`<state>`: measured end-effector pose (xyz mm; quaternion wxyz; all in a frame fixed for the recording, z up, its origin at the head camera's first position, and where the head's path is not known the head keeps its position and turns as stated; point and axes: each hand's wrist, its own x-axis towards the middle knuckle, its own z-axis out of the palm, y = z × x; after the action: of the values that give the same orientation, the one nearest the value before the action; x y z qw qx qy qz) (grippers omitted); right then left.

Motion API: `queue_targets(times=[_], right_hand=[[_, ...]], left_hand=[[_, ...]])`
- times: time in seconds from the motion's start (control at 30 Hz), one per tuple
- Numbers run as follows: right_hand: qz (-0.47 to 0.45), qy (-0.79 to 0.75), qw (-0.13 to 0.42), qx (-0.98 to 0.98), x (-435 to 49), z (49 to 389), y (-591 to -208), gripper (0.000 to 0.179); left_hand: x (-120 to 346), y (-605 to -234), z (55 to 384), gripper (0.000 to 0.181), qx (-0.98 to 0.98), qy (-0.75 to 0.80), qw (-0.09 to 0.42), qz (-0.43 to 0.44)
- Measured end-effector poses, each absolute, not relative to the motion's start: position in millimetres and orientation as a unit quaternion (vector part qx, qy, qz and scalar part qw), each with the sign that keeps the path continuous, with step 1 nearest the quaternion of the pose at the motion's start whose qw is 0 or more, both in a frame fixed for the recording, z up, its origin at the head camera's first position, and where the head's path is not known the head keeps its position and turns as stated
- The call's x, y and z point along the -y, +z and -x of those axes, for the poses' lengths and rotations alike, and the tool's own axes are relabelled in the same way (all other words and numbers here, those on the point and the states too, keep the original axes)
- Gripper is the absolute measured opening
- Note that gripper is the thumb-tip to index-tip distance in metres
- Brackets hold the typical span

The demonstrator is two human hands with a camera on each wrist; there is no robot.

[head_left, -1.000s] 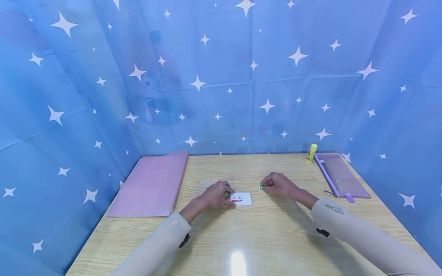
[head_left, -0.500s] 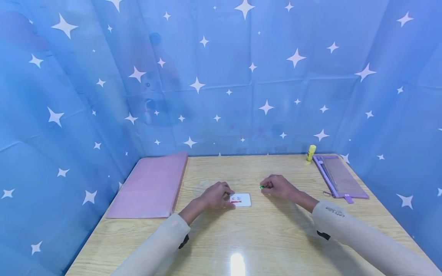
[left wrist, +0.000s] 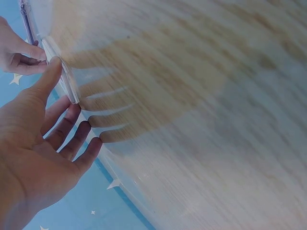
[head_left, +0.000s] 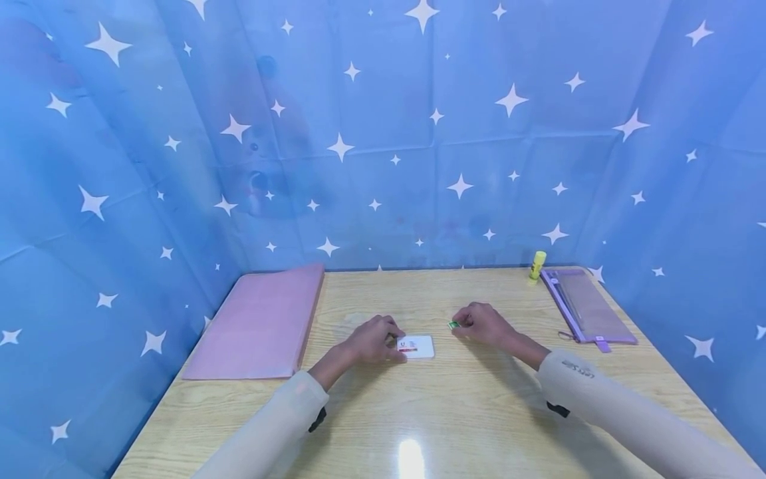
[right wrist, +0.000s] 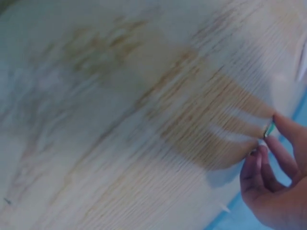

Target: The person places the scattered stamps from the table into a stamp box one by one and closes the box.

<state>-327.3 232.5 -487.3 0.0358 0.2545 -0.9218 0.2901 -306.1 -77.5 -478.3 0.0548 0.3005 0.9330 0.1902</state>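
Gripping white block, left hand splayed, right hand pinching green piece

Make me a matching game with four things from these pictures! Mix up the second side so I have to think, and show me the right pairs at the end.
Things:
1. white thing
2. folder
3. green thing
4. pouch

Matches:
A. purple, lying on the right side of the table
B. pinched by the right hand
C. pink, lying on the left side of the table
D. held by the left hand

Right pairs: 1-D, 2-C, 3-B, 4-A
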Motion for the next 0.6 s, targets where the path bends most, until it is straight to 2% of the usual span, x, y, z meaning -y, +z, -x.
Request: queue_targets(times=[0.37,0.6], right_hand=[[-0.252,0.297,0.02,0.921,-230.4,321.3,-486.8,0.013],[-0.278,0.294,0.04,0.913,-229.1,320.3,-485.0,0.027]], left_hand=[[77.2,-478.0,302.9,0.054,-0.933,0.198,0.057,-0.295],[76.6,-478.7,304.6,0.054,-0.934,0.195,0.055,-0.295]])
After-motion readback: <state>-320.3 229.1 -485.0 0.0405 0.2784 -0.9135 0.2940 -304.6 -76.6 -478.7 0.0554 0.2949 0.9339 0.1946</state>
